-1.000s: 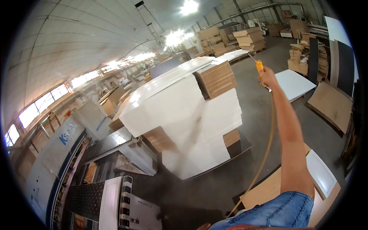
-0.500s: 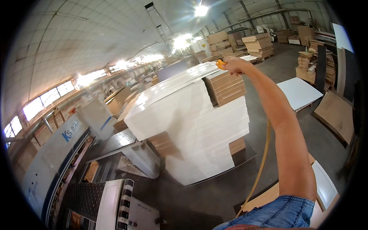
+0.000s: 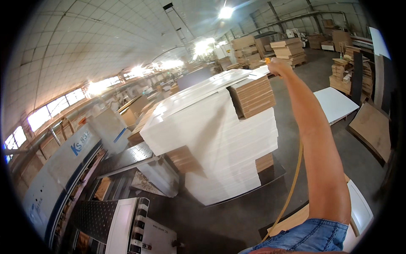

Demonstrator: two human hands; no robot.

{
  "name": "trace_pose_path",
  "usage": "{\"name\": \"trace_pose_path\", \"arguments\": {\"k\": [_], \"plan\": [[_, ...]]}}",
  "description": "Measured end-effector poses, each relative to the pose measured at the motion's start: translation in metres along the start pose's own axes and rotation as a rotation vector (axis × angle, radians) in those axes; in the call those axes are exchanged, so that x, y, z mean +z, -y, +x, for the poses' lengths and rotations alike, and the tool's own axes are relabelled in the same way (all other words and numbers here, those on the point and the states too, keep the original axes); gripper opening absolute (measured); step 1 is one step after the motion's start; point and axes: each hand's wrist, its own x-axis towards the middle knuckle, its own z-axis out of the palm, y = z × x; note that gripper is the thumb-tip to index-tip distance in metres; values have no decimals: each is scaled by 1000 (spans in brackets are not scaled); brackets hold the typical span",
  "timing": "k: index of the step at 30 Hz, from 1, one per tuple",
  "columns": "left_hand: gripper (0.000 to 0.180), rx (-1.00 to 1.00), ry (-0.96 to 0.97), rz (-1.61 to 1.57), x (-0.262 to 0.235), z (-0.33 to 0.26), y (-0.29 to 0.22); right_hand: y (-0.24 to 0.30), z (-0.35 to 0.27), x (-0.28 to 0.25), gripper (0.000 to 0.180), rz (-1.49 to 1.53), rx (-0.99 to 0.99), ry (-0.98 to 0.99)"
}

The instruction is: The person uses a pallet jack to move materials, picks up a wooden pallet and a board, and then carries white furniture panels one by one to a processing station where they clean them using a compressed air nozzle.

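Hand [image 3: 279,66] grips orange nozzle [image 3: 267,60] above white panel stack [image 3: 220,135].

Bright ceiling lamps [image 3: 225,12] glaring, windows [image 3: 55,108] blown out, fisheye-bent edges

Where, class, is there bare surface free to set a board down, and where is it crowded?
Free: the grey concrete floor between the tall stack of white panels and the low white board. The top of the stack under the right hand also lies bare. Crowded: the brown board stacks behind.
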Motion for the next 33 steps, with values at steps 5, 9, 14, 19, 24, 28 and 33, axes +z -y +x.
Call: {"name": "trace_pose_path", "arguments": {"k": [5, 9, 14, 19, 24, 28, 33], "plan": [[61, -4, 29, 24, -1, 5, 12, -58, -2, 14, 27, 112, 76, 412], [61, -9, 42, 59, -2, 3, 20, -124, -26, 32, 22, 560, -15, 526], [61, -54, 77, 93, 5, 2, 50, -192, -96, 101, 22, 385, -209, 659], [61, -85, 116, 145, 12, -7, 76, -201, -178, 123, 27, 289, -259, 197], [61, -83, 117, 180, 4, -20, 99, -233, -192, 145, 27, 86, -194, 249], [61, -78, 130, 183, 2, -17, 103, -319, -136, 151, 31, 343, 126, 52], [61, -119, 113, 163, 3, -22, 120, -384, -137, 154, 28, 571, 365, 340]]}}
